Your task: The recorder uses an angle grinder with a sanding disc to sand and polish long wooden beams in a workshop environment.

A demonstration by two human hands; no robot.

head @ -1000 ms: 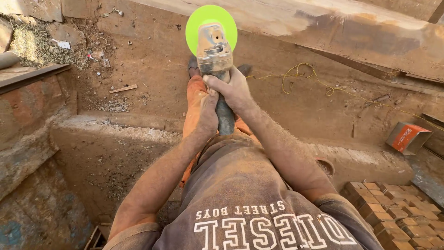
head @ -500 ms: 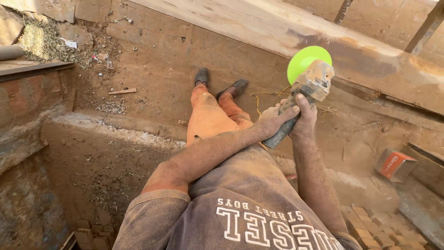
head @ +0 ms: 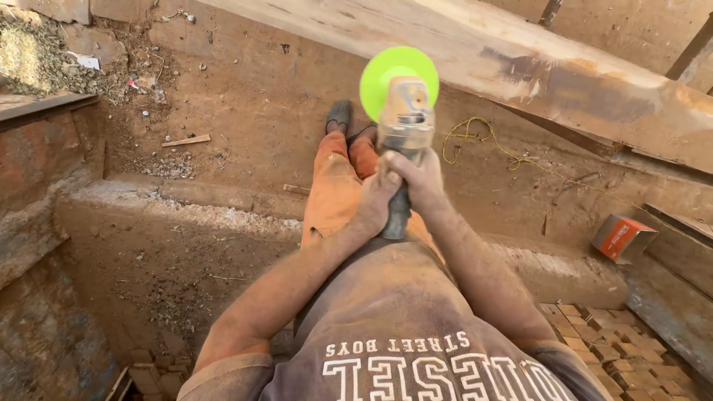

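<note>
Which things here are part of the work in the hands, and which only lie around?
In use:
- angle grinder with green disc
- left hand and right hand, both gripping it

Lying about:
- orange box
- yellow cord
- wood scrap
- paving blocks

Building site: red earth trench [head: 245, 111], timber beam [head: 520, 67], stacked bricks [head: 616, 356]
</note>
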